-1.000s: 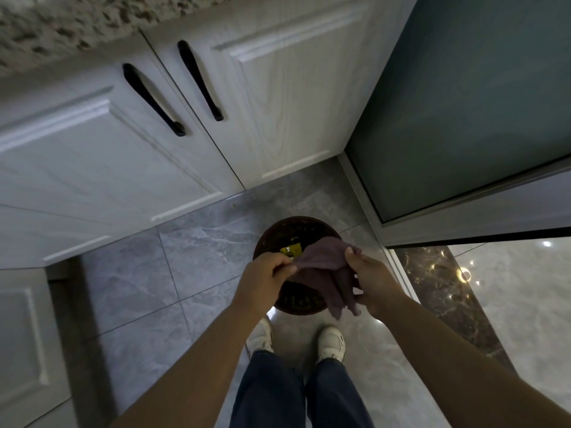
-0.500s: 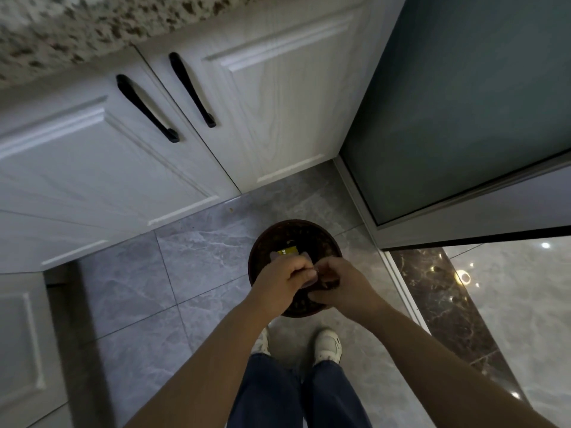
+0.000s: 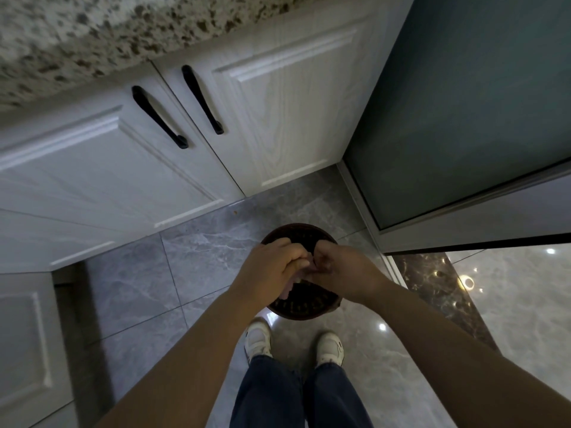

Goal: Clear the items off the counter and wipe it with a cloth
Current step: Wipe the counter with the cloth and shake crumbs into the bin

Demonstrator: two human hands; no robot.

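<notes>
A dark round bin [image 3: 304, 307] stands on the grey tiled floor [image 3: 136, 279] at lower centre of the frame, its wall pierced with small holes; what lies inside cannot be made out, since both hands cover its mouth. The left hand [image 3: 272, 270] and the right hand [image 3: 343, 273] meet directly above it, fingers curled inward, bunching a pinkish-purple cloth [image 3: 292, 287] between them. Only a small fold of the cloth shows, at the meeting of the fingers and hanging a little below the left hand over the bin's opening.

Just below the bin stand two white shoes [image 3: 259, 341] under dark blue trouser legs [image 3: 296, 396]. The speckled stone edge of the desk [image 3: 92, 35] runs across the upper left, overhanging white cabinet doors [image 3: 278, 118] with two black handles [image 3: 159, 117]. A frosted glass door [image 3: 479, 103] fills the upper right, its frame reaching the floor just right of the bin. Open floor lies to the left of the bin and along the foot of the cabinets; glossy marble flooring [image 3: 509, 288] shows at right.
</notes>
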